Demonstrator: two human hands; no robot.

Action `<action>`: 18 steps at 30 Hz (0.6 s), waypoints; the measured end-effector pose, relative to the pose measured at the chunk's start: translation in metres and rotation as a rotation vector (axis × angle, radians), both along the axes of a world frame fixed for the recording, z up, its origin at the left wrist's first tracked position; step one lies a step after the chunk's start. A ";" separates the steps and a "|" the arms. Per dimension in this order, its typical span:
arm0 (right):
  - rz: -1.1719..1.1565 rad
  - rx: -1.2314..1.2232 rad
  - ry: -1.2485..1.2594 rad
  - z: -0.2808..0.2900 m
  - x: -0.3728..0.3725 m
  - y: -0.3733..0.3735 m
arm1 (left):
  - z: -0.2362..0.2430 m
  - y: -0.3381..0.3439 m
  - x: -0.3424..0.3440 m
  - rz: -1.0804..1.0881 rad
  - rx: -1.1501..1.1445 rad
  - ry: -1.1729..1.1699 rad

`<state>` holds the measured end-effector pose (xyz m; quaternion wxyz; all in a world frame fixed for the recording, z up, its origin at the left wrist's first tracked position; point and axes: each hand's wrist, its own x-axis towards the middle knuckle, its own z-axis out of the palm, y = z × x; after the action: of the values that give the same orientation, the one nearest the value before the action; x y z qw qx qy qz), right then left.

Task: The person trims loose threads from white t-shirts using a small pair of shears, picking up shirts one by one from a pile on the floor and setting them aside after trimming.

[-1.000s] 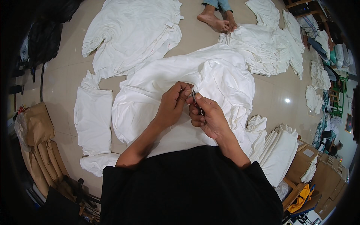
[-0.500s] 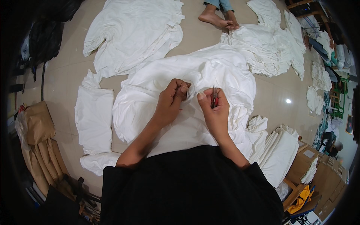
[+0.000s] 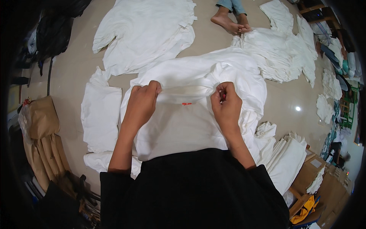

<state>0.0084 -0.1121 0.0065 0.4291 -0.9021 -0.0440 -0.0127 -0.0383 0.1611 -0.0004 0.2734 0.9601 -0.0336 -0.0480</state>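
Left of centre, the left hand (image 3: 143,102), fingers curled tight, pinches the white cloth (image 3: 179,128) spread across mid-frame. Right of centre, the right hand (image 3: 228,105) curls round a mostly hidden red tool (image 3: 223,96), at the cloth's other side. Between them, a red print (image 3: 187,104) is too small to read.
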 end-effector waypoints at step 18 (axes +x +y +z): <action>0.817 -0.193 -0.228 -0.011 -0.014 0.046 | -0.032 -0.033 -0.095 0.455 -0.671 -0.254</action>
<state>-0.0056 -0.0657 -0.0047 0.3049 -0.8395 -0.4453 0.0628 -0.1333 0.1286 -0.0321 0.5683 0.7990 0.1319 0.1457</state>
